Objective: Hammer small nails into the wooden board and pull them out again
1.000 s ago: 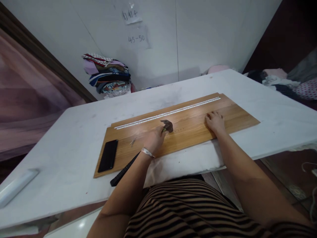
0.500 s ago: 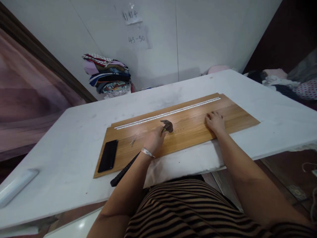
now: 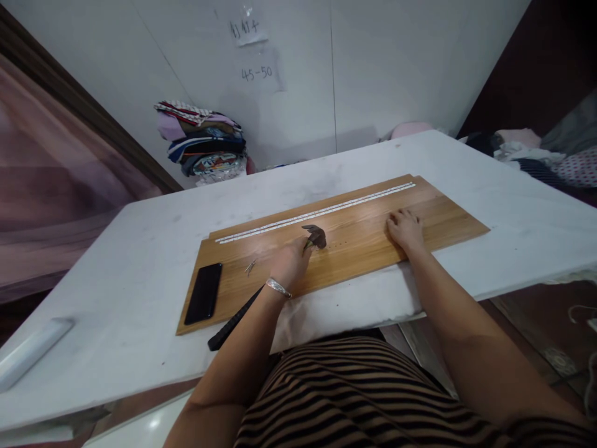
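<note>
My left hand (image 3: 289, 264), a bracelet at its wrist, is closed round the neck of a claw hammer (image 3: 318, 237). The hammer's black grip sticks out below my forearm past the board's front edge, and its metal head is low over the wooden board (image 3: 368, 227). Just right of the head, a row of small dark points (image 3: 336, 246) marks the wood; whether they are nails or holes I cannot tell. Resting on the board further right, my right hand (image 3: 405, 230) has its fingers slightly bent and holds nothing. A few loose nails (image 3: 250, 267) lie left of my left hand.
A white measuring strip (image 3: 317, 215) runs along the board's far side. A black phone (image 3: 204, 294) lies on its left end. The board is on a white-covered table (image 3: 140, 274), with a plastic roll (image 3: 35, 351) at left and folded clothes (image 3: 205, 140) behind.
</note>
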The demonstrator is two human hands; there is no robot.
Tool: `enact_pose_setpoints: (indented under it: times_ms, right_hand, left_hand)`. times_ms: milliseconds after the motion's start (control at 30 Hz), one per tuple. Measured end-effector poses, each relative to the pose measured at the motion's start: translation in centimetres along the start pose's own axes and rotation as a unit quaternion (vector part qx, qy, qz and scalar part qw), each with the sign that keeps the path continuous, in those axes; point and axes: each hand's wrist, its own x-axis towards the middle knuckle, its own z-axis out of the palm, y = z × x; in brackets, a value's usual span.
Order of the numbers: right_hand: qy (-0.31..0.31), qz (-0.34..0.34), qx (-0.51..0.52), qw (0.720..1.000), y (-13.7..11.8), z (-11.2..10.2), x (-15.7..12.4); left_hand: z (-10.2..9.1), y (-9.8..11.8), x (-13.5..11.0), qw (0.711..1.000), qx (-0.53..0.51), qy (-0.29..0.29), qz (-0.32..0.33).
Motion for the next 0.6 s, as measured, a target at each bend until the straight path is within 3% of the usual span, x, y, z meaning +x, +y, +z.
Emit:
enact_pose_setpoints:
  times_ms: [600]
  right_hand:
    - [0.01, -0.004, 0.005, 1.0, 0.24, 0.42, 0.14]
  left_hand:
    - [0.14, 0.03, -0.04, 1.0, 0.006, -0.001, 0.004]
